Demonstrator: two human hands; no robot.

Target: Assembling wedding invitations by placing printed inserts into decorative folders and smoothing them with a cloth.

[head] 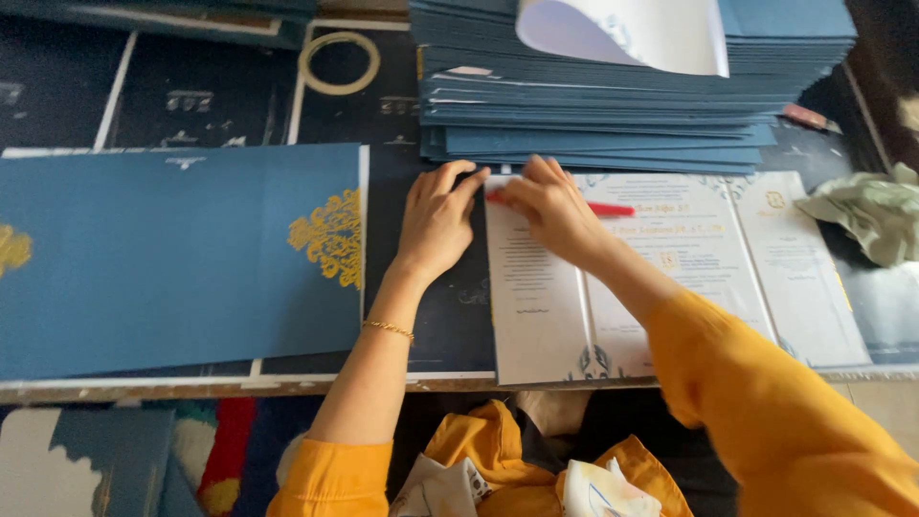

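Two hands [436,222] [548,206], one red pen [605,208]

Matt blue card covers [182,254] (gold foil ornament); smooth white paper sheet [670,278]; crumpled cloth [866,215].

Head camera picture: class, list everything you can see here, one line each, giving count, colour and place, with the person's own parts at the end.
Open white printed card sheet: one, white with pale blue ornament, flat at centre right under both hands.
Red pen-like stick: one, red, on the white sheet, held by the right hand.
Stack of dark blue card covers: one tall pile, top centre.
Curled white sheet: one, on top of the pile.
Flat blue card cover with gold ornament: one, left.
Ring of tape: one, pale yellow, top centre-left.
Crumpled pale green cloth: one, right edge.
Gold bracelet: one, left wrist.
Left hand: fingertips on the sheet's left edge.
Right hand: grips the stick.
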